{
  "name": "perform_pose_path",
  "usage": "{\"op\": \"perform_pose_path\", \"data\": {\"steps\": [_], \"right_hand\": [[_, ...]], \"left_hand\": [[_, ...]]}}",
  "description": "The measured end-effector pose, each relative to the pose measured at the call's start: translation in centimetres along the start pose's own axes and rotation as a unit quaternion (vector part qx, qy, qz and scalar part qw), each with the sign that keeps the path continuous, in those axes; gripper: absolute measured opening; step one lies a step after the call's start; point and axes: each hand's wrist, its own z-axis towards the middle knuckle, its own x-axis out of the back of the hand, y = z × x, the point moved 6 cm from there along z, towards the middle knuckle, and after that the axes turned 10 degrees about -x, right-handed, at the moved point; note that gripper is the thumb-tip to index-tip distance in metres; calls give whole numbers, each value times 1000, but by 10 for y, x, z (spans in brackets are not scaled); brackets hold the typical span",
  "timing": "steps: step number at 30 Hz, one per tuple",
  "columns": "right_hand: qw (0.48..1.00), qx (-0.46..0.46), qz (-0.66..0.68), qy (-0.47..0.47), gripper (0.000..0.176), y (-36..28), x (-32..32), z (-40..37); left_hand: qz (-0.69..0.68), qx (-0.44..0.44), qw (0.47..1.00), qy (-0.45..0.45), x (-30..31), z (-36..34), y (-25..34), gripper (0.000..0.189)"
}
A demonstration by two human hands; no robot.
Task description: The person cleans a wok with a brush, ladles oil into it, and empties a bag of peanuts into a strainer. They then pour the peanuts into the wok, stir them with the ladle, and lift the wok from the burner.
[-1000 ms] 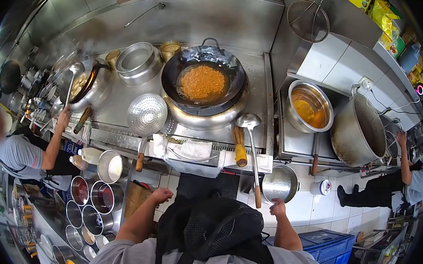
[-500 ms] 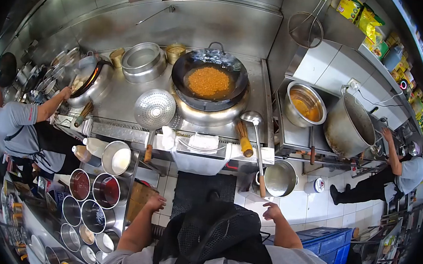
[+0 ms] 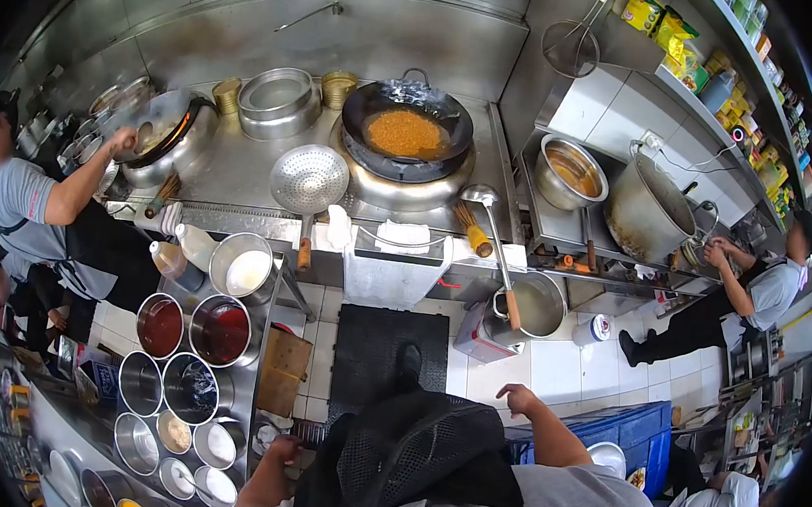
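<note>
My right hand (image 3: 518, 399) hangs over the floor tiles with its index finger stretched out, empty. It is nearest to the pot (image 3: 541, 304) with a wooden-handled ladle (image 3: 504, 261) laid across it. My left hand (image 3: 285, 449) is low, fingers loosely curled with nothing visible in them, beside the metal pots of ingredients (image 3: 216, 444). Ahead, a black wok (image 3: 454, 129) on a burner holds orange-brown food in liquid (image 3: 404, 133). Left of it, a perforated skimmer (image 3: 309, 181) lies across the stove's front edge. Neither hand touches the wok or the tools.
Pots of red sauce (image 3: 219, 329) stand on the left counter. A co-worker (image 3: 57, 198) is at another wok on the left; a second person (image 3: 756, 291) stands by a tall pot (image 3: 652, 211). A blue bin (image 3: 602, 431) is to my right. A black mat (image 3: 388, 357) covers the floor ahead.
My view has shifted back from the stove, showing more of the mat. My left hand has dropped lower toward my body. The left co-worker's arm is raised, and the right person's hands have come together.
</note>
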Motion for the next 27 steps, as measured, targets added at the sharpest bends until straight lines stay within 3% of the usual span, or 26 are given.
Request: {"op": "perform_pose_path", "data": {"steps": [1,2,3,4,5,6,8,9,11,12,14,18,21,23,27], "right_hand": [[1000,0,-1,3,25,23,-16,5],[996,-64,52,-20,22,48,-29,9],[985,-129,104,-42,19,62,-37,8],[965,-204,166,-20,28,42,-18,-23],[965,-204,164,-19,28,40,-18,-27],[973,-169,155,26,29,42,-16,-25],[978,-131,145,70,30,30,-8,-30],[959,-167,222,64,32,17,-1,-39],[931,-197,300,60,35,-7,6,-43],[938,-173,295,58,37,-15,6,-40],[944,-144,290,65,36,-28,6,-34],[950,-122,283,47,38,-41,7,-28],[947,-131,290,50,38,-28,2,-24],[949,-143,280,30,39,-14,-2,-24],[937,-207,282,-2,41,4,-13,-33]], "left_hand": [[-37,14,999,-29,-9,-8,-9,21],[-73,28,995,-58,-12,-13,-7,24],[-118,102,987,-46,-17,-18,-18,23],[-164,176,970,-24,-16,-25,-15,22],[-206,247,947,5,-9,-35,2,22],[-206,246,947,7,-12,-33,-5,22],[-107,56,991,51,-7,-4,-4,20],[-54,-40,995,71,-5,8,0,20],[57,-232,965,109,6,18,21,22],[-41,-116,989,82,11,23,25,23],[-236,141,957,90,41,14,82,25],[-312,141,935,95,48,32,71,26],[-217,93,967,100,55,34,65,23],[-228,175,955,76,56,26,64,20],[-240,195,950,43,48,25,51,15]]}}
